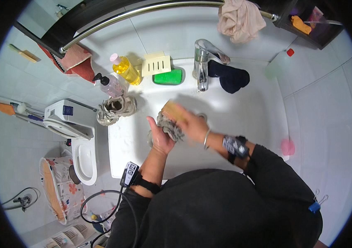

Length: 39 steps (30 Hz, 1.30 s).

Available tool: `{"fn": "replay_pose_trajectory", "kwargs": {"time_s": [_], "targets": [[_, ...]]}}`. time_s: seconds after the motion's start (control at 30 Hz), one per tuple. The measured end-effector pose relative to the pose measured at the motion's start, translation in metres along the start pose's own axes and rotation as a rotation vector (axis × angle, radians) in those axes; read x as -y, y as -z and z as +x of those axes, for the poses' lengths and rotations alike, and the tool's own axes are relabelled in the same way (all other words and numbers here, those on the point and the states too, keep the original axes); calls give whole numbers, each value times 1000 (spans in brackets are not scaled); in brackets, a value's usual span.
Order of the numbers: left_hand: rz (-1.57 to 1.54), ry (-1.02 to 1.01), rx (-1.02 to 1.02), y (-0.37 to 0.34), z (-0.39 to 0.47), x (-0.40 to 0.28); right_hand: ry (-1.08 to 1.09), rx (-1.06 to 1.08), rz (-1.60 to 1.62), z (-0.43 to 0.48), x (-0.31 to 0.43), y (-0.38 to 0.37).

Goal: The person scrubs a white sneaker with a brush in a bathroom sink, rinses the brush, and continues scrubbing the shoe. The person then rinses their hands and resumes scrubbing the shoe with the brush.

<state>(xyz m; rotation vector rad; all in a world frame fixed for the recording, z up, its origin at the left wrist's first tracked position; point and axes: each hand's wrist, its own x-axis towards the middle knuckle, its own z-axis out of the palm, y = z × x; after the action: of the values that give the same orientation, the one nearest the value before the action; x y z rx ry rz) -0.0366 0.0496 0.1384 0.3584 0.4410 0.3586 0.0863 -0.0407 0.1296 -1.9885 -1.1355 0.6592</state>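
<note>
Over the white sink basin (241,114), my left hand (162,139) supports a grey shoe (171,127) with laces, its thumb raised at the side. My right hand (191,122) grips a yellowish-brown brush (174,111), blurred by motion, against the upper part of that shoe. A second shoe (123,106), greyish beige, lies on the basin's left rim. Green soap (168,77) rests in a dish behind my hands, beside a cream slotted soap holder (156,64). The chrome faucet (201,65) stands at the back, with a dark cloth item (231,76) right of it.
A yellow liquid bottle (127,70) and a pump bottle (112,86) stand at the back left. A metal rail (145,6) carries a pale pink cloth (240,20). A red-capped bottle (279,63) is at the back right. A toilet (84,155) stands left; a black cable (101,192) loops near my left arm.
</note>
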Motion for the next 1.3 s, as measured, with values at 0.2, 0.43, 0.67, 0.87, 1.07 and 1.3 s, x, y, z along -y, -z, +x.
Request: {"fn": "replay_pose_trajectory", "kwargs": {"time_s": [0.2,0.43,0.67,0.87,1.07,1.3], "targets": [[-60,70,-78,4,3,5,-59,-57,-31,-11,-16,-3],[-151,130,-243,9,7,5,1,-204,81,-27,-30,-4],[-331,163,-236,5,11,13,-162,-101,329,-46,-31,-3],[-162,65,-239,5,19,12,-128,105,410,-53,-12,2],[-75,130,-326,-1,29,19,-36,161,126,-45,2,8],[-119,141,-337,-5,30,39,-93,48,129,-46,7,14]]}}
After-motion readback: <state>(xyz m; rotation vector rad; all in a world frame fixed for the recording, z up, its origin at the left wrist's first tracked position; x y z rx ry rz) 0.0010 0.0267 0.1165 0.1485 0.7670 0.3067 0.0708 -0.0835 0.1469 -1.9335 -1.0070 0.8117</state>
